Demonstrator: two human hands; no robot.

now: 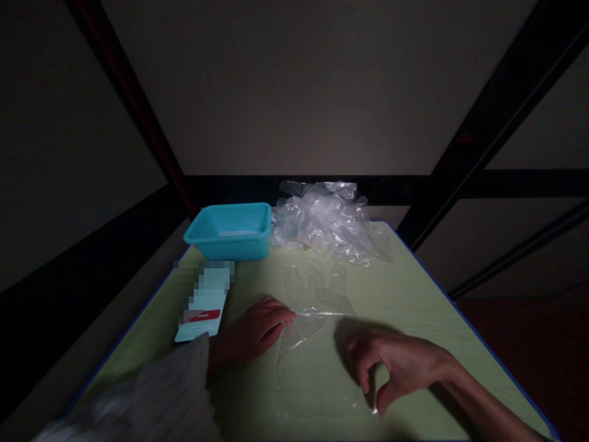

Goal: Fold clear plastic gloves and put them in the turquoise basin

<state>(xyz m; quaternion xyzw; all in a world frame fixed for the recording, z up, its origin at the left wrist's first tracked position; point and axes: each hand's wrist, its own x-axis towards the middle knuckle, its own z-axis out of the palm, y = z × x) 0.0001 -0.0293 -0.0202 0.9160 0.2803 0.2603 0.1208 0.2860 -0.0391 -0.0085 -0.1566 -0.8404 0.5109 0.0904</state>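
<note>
A clear plastic glove (317,368) lies flat on the table, its fingers pointing away from me and a fold across its middle. My left hand (262,325) rests at the left end of that fold, fingers together, fingertips touching the film. Over the right side of the sheet, my right hand (391,365) is curved, with a gap between thumb and forefinger; nothing shows between them. A crumpled pile of clear plastic gloves (335,221) lies at the table's far edge.
A turquoise plastic basket (234,248) stands at the back left of the pale green table (414,307). In front of it lies a light green packet (209,301) with a red mark, partly blurred. A wall rises behind the table.
</note>
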